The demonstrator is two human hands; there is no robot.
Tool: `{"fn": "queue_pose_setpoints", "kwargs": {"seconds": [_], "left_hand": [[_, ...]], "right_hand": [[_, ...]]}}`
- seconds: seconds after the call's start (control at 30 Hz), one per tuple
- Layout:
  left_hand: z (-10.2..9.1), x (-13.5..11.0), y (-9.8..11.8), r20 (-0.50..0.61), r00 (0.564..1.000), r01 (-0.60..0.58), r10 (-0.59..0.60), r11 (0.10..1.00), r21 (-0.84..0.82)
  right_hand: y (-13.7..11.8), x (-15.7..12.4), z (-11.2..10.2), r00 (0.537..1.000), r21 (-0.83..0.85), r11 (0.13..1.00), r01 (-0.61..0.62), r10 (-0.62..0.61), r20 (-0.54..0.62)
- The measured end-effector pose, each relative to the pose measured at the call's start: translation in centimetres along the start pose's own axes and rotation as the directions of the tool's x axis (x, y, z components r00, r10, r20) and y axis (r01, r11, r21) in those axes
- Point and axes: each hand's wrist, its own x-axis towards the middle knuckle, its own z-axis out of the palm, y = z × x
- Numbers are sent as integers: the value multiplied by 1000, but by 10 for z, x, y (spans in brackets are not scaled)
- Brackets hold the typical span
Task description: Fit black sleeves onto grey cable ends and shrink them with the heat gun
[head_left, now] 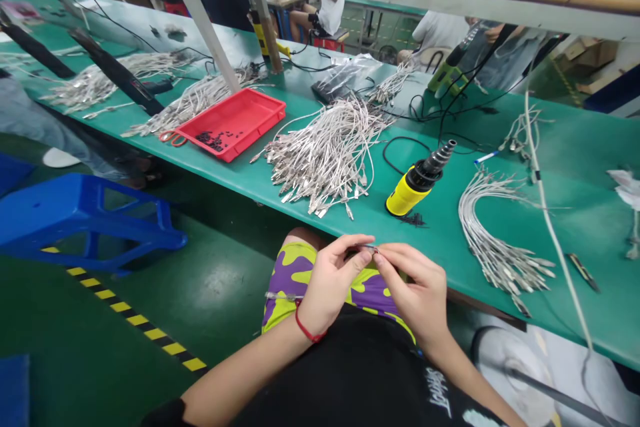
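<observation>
Over my lap, at the table's front edge, my left hand (334, 275) is closed in a pinch around the thin end of a cable. Part of a pale cable (284, 296) shows beside my left wrist, over the shorts. My right hand (416, 280) meets it fingertip to fingertip, pinching the same thin dark end. The fingers hide most of that end, so its details are too small to make out. Straight ahead on the table lies a large heap of white cables (325, 153) with metal plugs. A yellow and black hot air gun (413, 187) stands upright nearest my hands.
Small black pieces (414, 219) lie by the hot air gun. A red tray (240, 127) holds more black pieces, with orange-handled scissors (173, 138) beside it. Curved cable bundle (493, 233) and cutter-like tool (583, 271) lie right. Blue stool (75, 213) stands left. People sit beyond.
</observation>
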Motion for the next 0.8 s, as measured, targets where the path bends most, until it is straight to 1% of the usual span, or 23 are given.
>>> {"fn": "queue_pose_setpoints", "kwargs": {"seconds": [0.1, 0.2, 0.27, 0.37, 0.43, 0.5, 0.53, 0.63, 0.7, 0.8], "left_hand": [[-4, 1, 5, 51, 996, -82, 74, 983, 165], [-7, 0, 12, 102, 981, -191, 166, 922, 337], [-7, -2, 17, 102, 972, -236, 213, 888, 394], [-5, -6, 22, 74, 967, -252, 245, 863, 438], [-4, -8, 25, 72, 960, -273, 272, 839, 471], [-1, -9, 27, 67, 957, -280, 282, 837, 470], [0, -9, 27, 56, 961, -266, 271, 851, 453], [2, -8, 25, -5, 981, -180, 195, 915, 361], [4, -6, 22, -41, 987, -137, 156, 945, 297], [7, -4, 15, -76, 990, -106, 121, 978, 178]], "right_hand": [[-2, -1, -2, 998, 74, 996, -59, 56, 39], [-5, 0, -5, 987, 125, 981, -150, 140, 82], [-8, 0, -6, 984, 122, 978, -169, 161, 73], [-11, -2, -7, 987, 101, 982, -160, 156, 49], [-11, -5, -5, 983, 125, 976, -181, 176, 51], [-10, -7, -3, 972, 203, 951, -235, 229, 52], [-9, -8, -2, 961, 255, 927, -276, 272, 52], [-5, -9, 3, 917, 371, 844, -387, 394, 61], [-1, -7, 6, 911, 403, 822, -401, 406, 78], [4, -4, 11, 928, 462, 810, -361, 362, 90]]}}
